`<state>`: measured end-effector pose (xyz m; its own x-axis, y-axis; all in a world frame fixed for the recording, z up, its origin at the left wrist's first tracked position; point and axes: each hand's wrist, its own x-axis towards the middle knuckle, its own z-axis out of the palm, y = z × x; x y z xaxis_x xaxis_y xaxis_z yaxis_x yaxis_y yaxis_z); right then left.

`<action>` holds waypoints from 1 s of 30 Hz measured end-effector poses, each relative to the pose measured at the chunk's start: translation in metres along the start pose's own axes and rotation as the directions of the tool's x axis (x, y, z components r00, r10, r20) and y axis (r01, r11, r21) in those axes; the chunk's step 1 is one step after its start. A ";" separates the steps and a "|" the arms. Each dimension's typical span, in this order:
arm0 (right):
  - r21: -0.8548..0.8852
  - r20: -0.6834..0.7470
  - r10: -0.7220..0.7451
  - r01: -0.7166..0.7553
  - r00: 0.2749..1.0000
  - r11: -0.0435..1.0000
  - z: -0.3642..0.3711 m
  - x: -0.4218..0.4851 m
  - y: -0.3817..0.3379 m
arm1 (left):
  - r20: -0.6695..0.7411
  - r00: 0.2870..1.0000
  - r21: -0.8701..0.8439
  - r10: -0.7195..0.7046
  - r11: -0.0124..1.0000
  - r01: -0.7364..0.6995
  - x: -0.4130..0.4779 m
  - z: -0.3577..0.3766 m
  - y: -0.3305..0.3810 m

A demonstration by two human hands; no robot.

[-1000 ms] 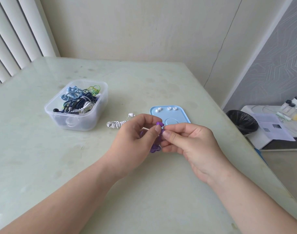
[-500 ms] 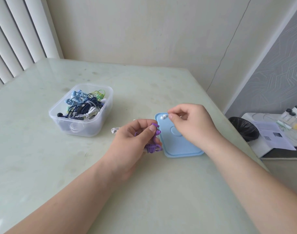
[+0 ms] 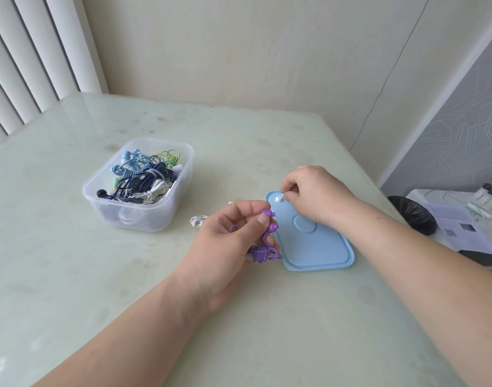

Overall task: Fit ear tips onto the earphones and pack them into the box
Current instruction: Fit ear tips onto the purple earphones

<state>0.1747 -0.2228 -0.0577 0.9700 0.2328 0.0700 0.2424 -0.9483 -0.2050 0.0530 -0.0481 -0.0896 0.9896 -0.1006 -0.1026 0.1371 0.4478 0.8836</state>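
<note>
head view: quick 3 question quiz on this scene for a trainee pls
1. True or false: the left hand holds purple earphones.
2. Multiple choice: the white ear tip by the right hand lies on: A the blue lid, B a plate, C a paper sheet.
3. Fill in: the clear box of bundled earphones stands to the ___ of both hands.

Key: 1 true; 2 A; 3 left.

Box (image 3: 138, 188) left on table (image 3: 71, 275), lid (image 3: 317, 247) right, ear tip (image 3: 278, 199) on lid
</note>
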 end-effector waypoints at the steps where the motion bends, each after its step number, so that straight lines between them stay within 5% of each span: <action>1: 0.004 -0.012 -0.006 0.006 1.000 1.000 -0.002 -0.002 0.000 | -0.003 1.000 0.000 0.001 1.000 -0.001 -0.001 0.000 0.000; 3: 0.081 -0.074 -0.007 0.013 0.997 0.997 -0.009 -0.009 0.000 | -0.010 1.000 -0.004 0.002 1.000 -0.002 -0.001 0.000 0.000; 6: 0.457 -0.156 0.079 0.001 0.985 0.890 -0.018 -0.037 -0.009 | -0.020 1.000 -0.005 -0.003 1.000 0.003 -0.001 0.000 -0.001; 9: 0.823 -0.029 0.173 -0.074 0.985 0.563 -0.019 -0.077 -0.020 | -0.010 1.000 0.010 -0.004 1.000 0.004 -0.002 0.002 -0.001; 16: 0.978 0.182 0.253 -0.201 0.950 0.051 0.007 -0.118 -0.018 | 0.040 0.998 0.159 0.042 0.986 -0.047 -0.005 0.004 -0.005; 30: 0.989 0.129 0.194 -0.139 0.972 0.040 0.011 -0.119 -0.016 | 0.060 0.993 0.203 0.099 0.973 -0.110 -0.004 0.005 -0.007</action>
<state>0.0558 -0.2326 -0.0734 0.9928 0.0699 -0.0978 -0.1070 0.1431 -0.9839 0.0476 -0.0557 -0.0931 0.9939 -0.1090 0.0134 0.0162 0.2667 0.9636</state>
